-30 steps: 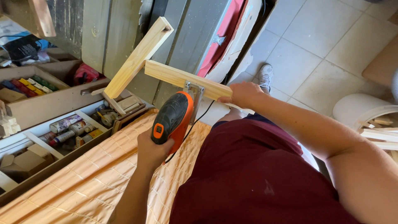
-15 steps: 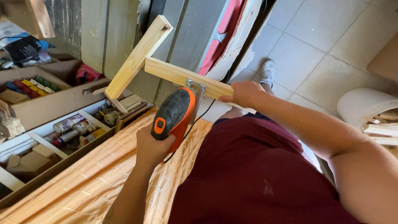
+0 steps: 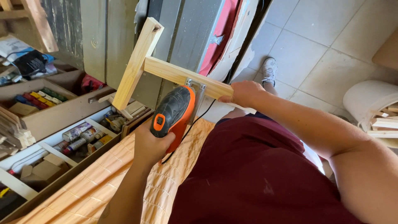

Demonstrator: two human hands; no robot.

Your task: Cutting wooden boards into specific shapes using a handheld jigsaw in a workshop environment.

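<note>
Gripping orange jigsaw [image 3: 174, 112], left hand [image 3: 151, 145] closed.

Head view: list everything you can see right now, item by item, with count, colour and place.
jigsaw: one, orange and black, centre, against the batten
wooden T-frame: one, pale wood, two battens joined, top centre
power cord: one, black, hanging below the jigsaw
quilted cloth: one, orange, lower left
wooden tray: one, brown, left, holding tubes and boxes
white bucket: one, right edge, holding wood offcuts
tiled floor: grey, upper right
shoe: one, white, on the floor
left hand: gripping the jigsaw
right hand: holding the batten
</note>
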